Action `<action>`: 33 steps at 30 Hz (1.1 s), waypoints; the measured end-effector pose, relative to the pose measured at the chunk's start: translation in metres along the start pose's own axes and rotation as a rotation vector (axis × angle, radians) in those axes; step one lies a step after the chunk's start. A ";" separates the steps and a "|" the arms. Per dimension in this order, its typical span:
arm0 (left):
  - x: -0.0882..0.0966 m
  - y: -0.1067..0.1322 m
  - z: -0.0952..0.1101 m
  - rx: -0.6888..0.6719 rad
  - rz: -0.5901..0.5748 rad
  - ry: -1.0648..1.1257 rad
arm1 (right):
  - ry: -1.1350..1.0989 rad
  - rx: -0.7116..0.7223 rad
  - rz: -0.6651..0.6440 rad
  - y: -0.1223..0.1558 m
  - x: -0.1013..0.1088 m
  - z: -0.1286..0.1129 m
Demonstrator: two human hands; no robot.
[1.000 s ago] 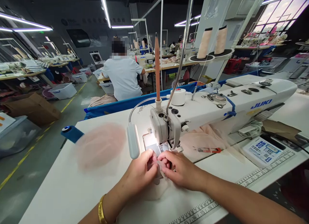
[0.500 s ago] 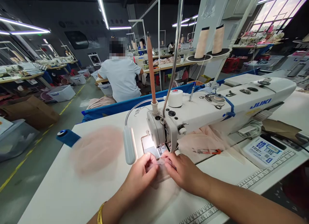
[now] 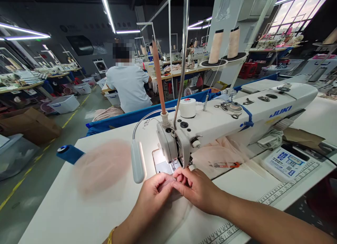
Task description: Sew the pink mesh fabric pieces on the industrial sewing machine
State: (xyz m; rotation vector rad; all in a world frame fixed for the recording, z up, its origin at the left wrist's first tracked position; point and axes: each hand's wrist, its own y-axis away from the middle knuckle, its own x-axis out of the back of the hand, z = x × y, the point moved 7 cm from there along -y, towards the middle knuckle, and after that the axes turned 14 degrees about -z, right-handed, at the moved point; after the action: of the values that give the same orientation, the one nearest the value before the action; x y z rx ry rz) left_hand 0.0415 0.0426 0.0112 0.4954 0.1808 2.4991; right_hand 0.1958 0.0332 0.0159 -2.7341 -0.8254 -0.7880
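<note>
Fabric [image 3: 179,210], sheer and pale, pinched by left hand [image 3: 154,193] and right hand [image 3: 201,191], remainder on bench [image 3: 105,216] beneath them, sewing machine [image 3: 223,124] just beyond; thumbs [image 3: 184,190], apart half a second earlier, now meeting, so the held edge seems gathered rather than drawn out

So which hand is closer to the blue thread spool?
Left. The left hand is to the right of the blue thread spool, with sheer peach fabric lying between; the right hand is farther right, beyond the left.
</note>
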 end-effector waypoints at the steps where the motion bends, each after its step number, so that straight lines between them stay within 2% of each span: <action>1: 0.000 0.000 0.000 -0.002 0.002 -0.009 | -0.004 0.000 0.000 0.000 0.000 0.000; 7: -0.002 0.000 0.001 -0.036 0.009 -0.092 | 0.041 0.038 0.036 0.000 0.002 -0.004; 12: -0.003 0.003 0.002 -0.070 0.047 -0.206 | 0.157 0.138 0.095 0.000 0.005 -0.012; 17: -0.003 0.004 0.003 -0.060 0.062 -0.174 | 0.223 0.240 0.158 0.003 0.007 -0.018; 23: -0.012 0.000 0.005 -0.019 -0.125 0.095 | 0.162 0.195 0.126 0.002 0.007 -0.014; 27: -0.013 0.001 -0.005 0.088 -0.099 0.198 | 0.108 0.145 0.083 0.001 0.009 -0.015; 30: -0.014 0.001 -0.006 0.081 -0.090 0.210 | 0.085 0.102 0.066 0.001 0.009 -0.015; 33: -0.010 0.001 -0.001 0.038 -0.029 0.140 | 0.077 0.064 0.056 0.000 0.008 -0.013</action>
State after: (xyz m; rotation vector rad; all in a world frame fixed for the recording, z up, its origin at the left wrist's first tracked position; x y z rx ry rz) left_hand 0.0481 0.0359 0.0071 0.3303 0.2885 2.5067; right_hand 0.1955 0.0327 0.0309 -2.6413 -0.7420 -0.8349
